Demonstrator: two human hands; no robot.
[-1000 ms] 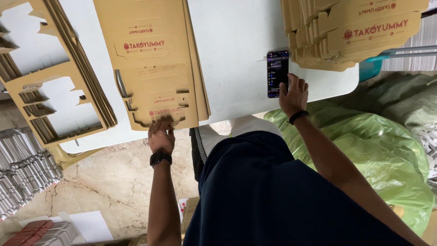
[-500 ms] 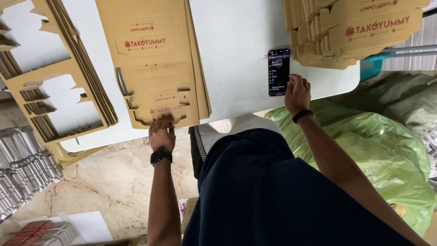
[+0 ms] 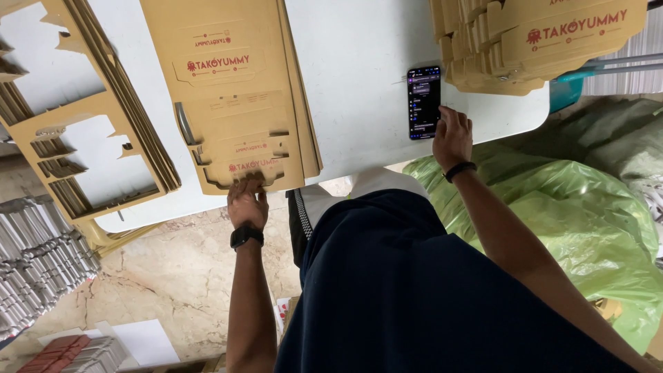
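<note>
Here the left hand (image 3: 247,202) grips the near edge of the flat cardboard stack (image 3: 231,90) — its long axis running away across the table (image 3: 359,76) — while the right hand (image 3: 452,137), fingers loosely spread, touches the phone (image 3: 423,102).

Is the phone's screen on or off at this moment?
On. The phone lies flat on the white table, its screen lit with coloured lines on dark; the right hand rests at its lower edge.
</note>
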